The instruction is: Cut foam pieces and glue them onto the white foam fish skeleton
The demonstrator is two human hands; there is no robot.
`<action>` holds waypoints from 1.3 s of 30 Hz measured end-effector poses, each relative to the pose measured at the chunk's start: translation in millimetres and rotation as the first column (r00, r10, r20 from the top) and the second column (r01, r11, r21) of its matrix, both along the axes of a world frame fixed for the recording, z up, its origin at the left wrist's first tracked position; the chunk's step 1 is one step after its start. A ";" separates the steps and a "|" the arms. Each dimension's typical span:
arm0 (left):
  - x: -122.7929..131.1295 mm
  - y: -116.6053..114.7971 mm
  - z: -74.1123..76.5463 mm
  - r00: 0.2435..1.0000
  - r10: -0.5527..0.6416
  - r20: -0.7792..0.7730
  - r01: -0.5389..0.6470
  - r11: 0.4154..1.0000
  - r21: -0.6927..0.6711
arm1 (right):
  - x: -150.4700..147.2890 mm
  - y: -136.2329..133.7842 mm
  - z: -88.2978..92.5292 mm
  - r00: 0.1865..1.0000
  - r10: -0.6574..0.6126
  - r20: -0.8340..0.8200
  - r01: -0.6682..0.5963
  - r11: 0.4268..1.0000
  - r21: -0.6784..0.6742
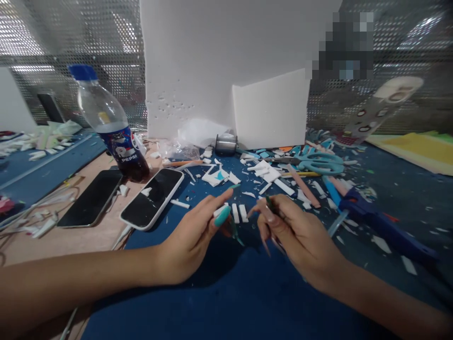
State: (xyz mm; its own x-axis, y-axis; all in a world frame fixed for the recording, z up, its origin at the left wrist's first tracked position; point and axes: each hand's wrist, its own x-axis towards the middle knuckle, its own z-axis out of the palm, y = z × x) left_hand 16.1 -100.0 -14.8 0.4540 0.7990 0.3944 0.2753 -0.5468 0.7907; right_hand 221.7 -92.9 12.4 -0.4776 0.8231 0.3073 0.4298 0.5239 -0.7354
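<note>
My left hand [191,238] is closed in a pinch, its thumb with a long turquoise nail pressing a small white foam piece [220,210] against the fingers. My right hand [300,236] is also closed, thumb and index finger together; a small dark sliver shows at the fingertips, too hidden to name. Between the hands and just beyond them, two short white foam strips [239,213] lie side by side on the blue mat [212,302]. The hands are apart from each other.
Foam scraps [267,172] litter the mat beyond my hands, with light-blue scissors [320,163] among them. A dark blue glue gun [385,226] lies at right. Two phones, one black [92,198] and one white-edged [153,199], and a Pepsi bottle [122,148] are at left. White foam boards [272,111] stand behind.
</note>
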 end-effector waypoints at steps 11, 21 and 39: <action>0.3 2.4 2.8 0.997 0.025 0.067 -0.016 0.992 -0.128 | 9.9 11.4 2.5 0.980 0.036 0.196 -0.067 0.985 0.158; 4.8 -0.6 4.1 0.947 0.130 0.293 -0.013 0.928 -0.372 | 14.5 11.7 1.9 0.960 -0.013 0.280 -0.062 0.965 0.257; 5.6 0.1 7.0 0.949 0.123 0.291 -0.009 0.932 -0.362 | 8.4 6.9 5.1 0.979 0.084 0.188 -0.016 0.941 -0.338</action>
State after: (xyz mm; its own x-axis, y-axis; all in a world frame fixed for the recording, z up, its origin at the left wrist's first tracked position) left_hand 21.7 -99.9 -7.9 0.2988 0.9348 0.1921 0.0170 -0.2065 0.9783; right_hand 230.1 -85.9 17.4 -0.5433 0.8352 -0.0848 0.5632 0.2877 -0.7747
